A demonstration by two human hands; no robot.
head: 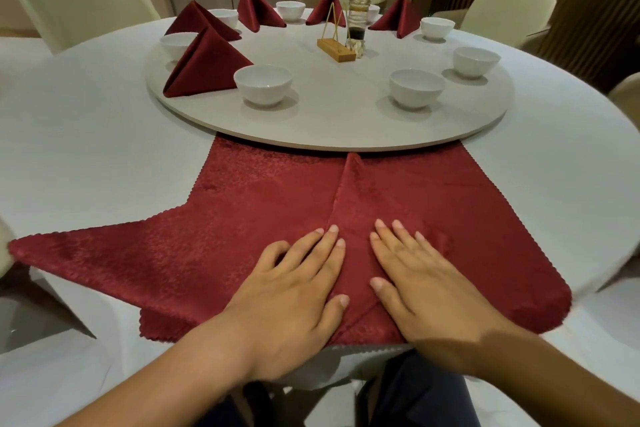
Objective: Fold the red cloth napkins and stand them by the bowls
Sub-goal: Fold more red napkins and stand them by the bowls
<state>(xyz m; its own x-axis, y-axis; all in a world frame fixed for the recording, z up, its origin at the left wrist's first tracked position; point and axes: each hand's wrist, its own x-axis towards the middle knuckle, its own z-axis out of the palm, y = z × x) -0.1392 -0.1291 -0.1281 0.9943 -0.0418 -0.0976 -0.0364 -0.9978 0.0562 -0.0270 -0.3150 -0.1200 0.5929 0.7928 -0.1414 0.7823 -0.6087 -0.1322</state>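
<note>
Head view: five folded red satin napkins (207,62) stood by white ceramic bowls (263,83); left hand (294,291) and right hand (426,291), fingers straight, flattened a sixth napkin (259,215).

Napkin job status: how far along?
Done: five folded napkins stand on the turntable. In hand: left hand and right hand press flat on a part-folded napkin. Left: the near-right bowl and the bowl beyond it have none.
</note>
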